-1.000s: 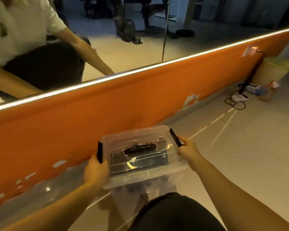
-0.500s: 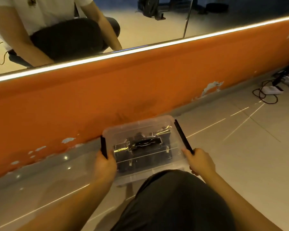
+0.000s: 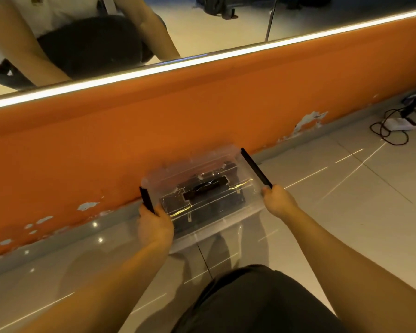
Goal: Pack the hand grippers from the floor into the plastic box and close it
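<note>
Both black latches (image 3: pixel 256 168) now stand raised at the ends of the plastic box (image 3: pixel 202 193), which sits lower than a second ago, on the floor (image 3: pixel 346 212) beside the orange wall (image 3: pixel 202 111). Lid on, dark hand grippers (image 3: pixel 204 195) inside; fastening appears to remain. Left hand (image 3: pixel 154 224) grips one latch, right hand (image 3: pixel 277 200) the other.

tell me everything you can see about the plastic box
The plastic box is clear and rectangular, with its clear lid on and a black handle in the lid's middle. Dark items show through it, too blurred to tell apart. Black side latches stick up at both ends: the left hand grips the left latch, the right hand the right latch. It sits by the orange wall.
</note>
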`<action>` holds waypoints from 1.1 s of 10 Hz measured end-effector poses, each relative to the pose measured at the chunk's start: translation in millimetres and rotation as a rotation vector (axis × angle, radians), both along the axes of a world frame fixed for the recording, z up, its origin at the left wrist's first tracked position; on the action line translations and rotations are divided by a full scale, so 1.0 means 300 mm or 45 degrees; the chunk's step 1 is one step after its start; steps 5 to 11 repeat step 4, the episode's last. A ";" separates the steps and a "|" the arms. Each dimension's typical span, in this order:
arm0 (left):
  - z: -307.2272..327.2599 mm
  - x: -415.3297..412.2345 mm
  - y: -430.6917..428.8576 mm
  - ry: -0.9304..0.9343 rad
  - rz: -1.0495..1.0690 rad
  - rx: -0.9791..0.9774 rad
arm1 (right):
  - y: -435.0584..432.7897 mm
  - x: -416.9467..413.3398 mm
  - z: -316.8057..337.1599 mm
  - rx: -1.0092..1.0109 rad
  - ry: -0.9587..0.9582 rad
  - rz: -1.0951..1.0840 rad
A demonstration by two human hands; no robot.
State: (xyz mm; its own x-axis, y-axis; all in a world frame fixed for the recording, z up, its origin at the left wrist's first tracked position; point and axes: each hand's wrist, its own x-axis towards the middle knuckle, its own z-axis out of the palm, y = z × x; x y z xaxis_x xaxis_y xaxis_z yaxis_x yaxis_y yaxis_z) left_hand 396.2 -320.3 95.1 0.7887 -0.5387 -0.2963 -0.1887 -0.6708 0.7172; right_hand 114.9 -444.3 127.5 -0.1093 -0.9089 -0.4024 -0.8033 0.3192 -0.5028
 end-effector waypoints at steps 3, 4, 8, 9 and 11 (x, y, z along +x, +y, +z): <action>0.026 0.031 -0.003 0.028 -0.059 0.180 | 0.078 -0.040 0.068 0.149 -0.279 -0.006; 0.149 -0.011 -0.008 -0.092 -0.034 0.170 | 0.148 -0.110 0.126 0.101 -0.438 0.004; 0.149 -0.011 -0.008 -0.092 -0.034 0.170 | 0.148 -0.110 0.126 0.101 -0.438 0.004; 0.149 -0.011 -0.008 -0.092 -0.034 0.170 | 0.148 -0.110 0.126 0.101 -0.438 0.004; 0.149 -0.011 -0.008 -0.092 -0.034 0.170 | 0.148 -0.110 0.126 0.101 -0.438 0.004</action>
